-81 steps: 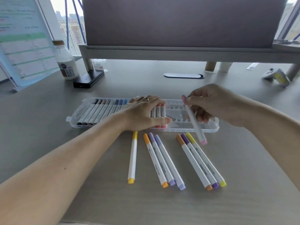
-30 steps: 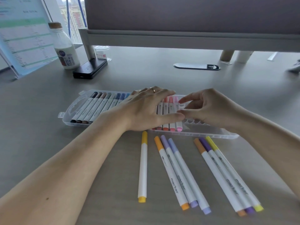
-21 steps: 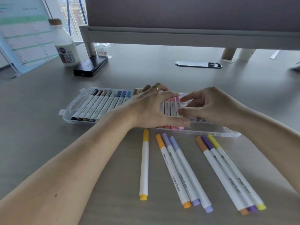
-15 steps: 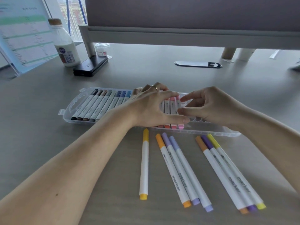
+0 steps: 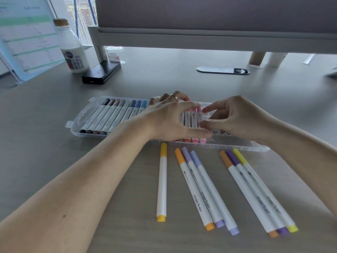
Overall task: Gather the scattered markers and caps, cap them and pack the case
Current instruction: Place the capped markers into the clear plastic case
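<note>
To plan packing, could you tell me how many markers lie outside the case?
7: yellow marker alone, middle group of three, right group of three; none seems hidden.

Case (image 5: 82,118) reading as clear, glossy plastic, rim catching light. Loose markers (image 5: 162,181) at its 6 o'clock showing matt white plastic barrels, caps smooth. Counter (image 5: 54,161) looking matt grey, faintly grained. Ring (image 5: 174,97) glinting like metal. At 10 o'clock, bottle (image 5: 73,52) shining glossy, stopper looking like cork; black box (image 5: 102,73) reflecting, smooth.

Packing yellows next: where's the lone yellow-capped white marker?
Head view, centre: the lone yellow-capped white marker lies on the grey table, left of the nearest orange-capped marker.
</note>
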The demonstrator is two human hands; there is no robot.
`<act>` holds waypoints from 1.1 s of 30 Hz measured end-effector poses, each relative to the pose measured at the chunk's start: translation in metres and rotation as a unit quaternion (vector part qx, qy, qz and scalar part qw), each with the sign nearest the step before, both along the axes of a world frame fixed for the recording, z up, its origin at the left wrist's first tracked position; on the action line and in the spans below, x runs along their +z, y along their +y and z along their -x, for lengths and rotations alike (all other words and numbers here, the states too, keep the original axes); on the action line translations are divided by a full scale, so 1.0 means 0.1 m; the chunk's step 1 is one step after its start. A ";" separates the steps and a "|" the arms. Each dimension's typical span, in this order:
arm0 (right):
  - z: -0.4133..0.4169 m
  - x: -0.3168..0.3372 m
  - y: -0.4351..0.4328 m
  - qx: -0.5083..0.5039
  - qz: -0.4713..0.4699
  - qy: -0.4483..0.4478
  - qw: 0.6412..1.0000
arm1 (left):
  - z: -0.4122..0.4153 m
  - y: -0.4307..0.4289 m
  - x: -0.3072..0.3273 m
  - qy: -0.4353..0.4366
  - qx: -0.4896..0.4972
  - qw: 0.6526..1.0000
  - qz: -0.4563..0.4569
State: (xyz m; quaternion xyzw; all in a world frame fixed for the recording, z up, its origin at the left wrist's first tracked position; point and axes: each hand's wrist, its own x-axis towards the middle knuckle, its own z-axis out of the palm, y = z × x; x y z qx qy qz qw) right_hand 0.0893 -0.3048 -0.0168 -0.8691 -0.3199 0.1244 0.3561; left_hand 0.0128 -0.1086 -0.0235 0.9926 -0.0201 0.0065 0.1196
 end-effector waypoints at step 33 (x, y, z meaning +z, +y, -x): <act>0.58 0.54 -0.24 0.086 0.306 -0.089 0.944 | 0.01 0.03 -0.02 0.002 -0.004 1.000 -0.009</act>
